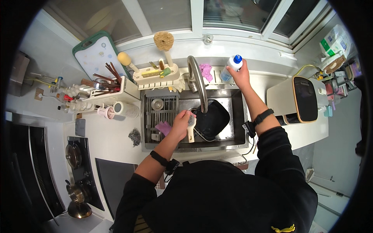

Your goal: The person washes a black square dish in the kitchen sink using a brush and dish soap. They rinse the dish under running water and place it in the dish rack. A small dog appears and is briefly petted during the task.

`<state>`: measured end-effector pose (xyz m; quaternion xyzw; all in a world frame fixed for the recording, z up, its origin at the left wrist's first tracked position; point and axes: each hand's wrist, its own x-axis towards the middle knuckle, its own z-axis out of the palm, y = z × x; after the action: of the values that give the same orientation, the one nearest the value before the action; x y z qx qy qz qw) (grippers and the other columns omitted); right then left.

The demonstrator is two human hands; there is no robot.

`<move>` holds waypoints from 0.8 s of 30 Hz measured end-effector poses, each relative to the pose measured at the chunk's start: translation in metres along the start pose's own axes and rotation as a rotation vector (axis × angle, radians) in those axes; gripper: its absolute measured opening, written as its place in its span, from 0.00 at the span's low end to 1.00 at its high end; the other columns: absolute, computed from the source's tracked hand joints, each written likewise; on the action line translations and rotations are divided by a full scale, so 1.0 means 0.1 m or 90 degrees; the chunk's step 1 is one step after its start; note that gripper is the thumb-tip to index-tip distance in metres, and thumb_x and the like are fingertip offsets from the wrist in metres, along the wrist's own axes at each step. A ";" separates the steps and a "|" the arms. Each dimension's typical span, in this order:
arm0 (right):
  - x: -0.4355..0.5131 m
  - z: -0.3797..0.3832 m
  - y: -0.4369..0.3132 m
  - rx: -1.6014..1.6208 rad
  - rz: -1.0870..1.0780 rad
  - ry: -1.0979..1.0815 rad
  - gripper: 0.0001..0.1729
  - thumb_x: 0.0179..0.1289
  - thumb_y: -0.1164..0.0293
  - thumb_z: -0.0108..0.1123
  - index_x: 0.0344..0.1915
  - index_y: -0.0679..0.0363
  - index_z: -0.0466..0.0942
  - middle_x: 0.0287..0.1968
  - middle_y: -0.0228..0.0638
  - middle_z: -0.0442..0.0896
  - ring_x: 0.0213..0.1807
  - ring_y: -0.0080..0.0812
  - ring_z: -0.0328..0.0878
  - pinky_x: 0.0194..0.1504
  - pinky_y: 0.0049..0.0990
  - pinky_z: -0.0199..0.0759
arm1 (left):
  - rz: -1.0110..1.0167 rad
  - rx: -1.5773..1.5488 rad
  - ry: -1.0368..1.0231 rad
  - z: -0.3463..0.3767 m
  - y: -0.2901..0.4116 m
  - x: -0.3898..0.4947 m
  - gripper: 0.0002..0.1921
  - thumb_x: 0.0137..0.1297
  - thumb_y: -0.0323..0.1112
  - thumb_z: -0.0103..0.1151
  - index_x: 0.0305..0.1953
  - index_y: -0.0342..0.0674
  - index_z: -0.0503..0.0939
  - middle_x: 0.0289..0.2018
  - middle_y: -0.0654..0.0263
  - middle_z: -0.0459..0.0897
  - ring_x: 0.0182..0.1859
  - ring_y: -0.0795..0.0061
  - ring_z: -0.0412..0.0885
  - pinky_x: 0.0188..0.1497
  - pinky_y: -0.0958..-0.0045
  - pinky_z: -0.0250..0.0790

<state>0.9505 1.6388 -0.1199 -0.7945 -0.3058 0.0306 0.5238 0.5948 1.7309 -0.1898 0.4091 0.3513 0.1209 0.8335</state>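
My left hand grips a cream-handled scrub brush with grey bristles, over the steel sink. Just right of it a black square pan lies tilted in the basin, partly behind the curved faucet. At the sink's back ledge my right hand is around a clear-and-white bottle with a blue cap. The bottle stands upright or nearly so; whether its base touches the ledge I cannot tell. A crumpled pink cloth lies between faucet and bottle.
A grey drying rack spans the sink's left side, holding a small bowl and a purple cloth. Steel wool sits on the left counter. Behind stands a brush holder; a cream countertop appliance is at right.
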 end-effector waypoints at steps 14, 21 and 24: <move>-1.94 0.14 -0.60 0.417 0.551 -0.443 0.31 0.86 0.41 0.41 0.54 0.58 0.76 0.43 0.39 0.86 0.40 0.36 0.88 0.43 0.36 0.85 | 0.164 0.091 0.057 0.69 0.02 0.00 0.13 0.87 0.31 0.43 0.55 0.38 0.80 0.47 0.67 0.86 0.48 0.79 0.81 0.54 0.73 0.74; -2.14 0.24 -0.73 0.519 0.698 -0.424 0.30 0.86 0.37 0.34 0.41 0.47 0.72 0.26 0.24 0.71 0.21 0.21 0.64 0.22 0.24 0.56 | 0.514 0.749 -0.028 0.66 0.07 -0.22 0.15 0.81 0.36 0.53 0.61 0.37 0.79 0.59 0.45 0.79 0.60 0.42 0.80 0.62 0.55 0.73; -2.27 0.24 -0.84 0.570 0.690 -0.445 0.29 0.86 0.36 0.33 0.46 0.44 0.72 0.30 0.23 0.71 0.23 0.20 0.60 0.24 0.23 0.54 | 0.367 0.656 0.032 0.69 0.07 -0.21 0.14 0.81 0.36 0.53 0.57 0.34 0.78 0.50 0.44 0.85 0.53 0.38 0.84 0.55 0.51 0.77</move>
<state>0.7193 1.5628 -0.1205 -0.4905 0.0191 0.6505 0.5796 0.6276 1.6839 -0.1456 0.8370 0.2592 0.1659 0.4525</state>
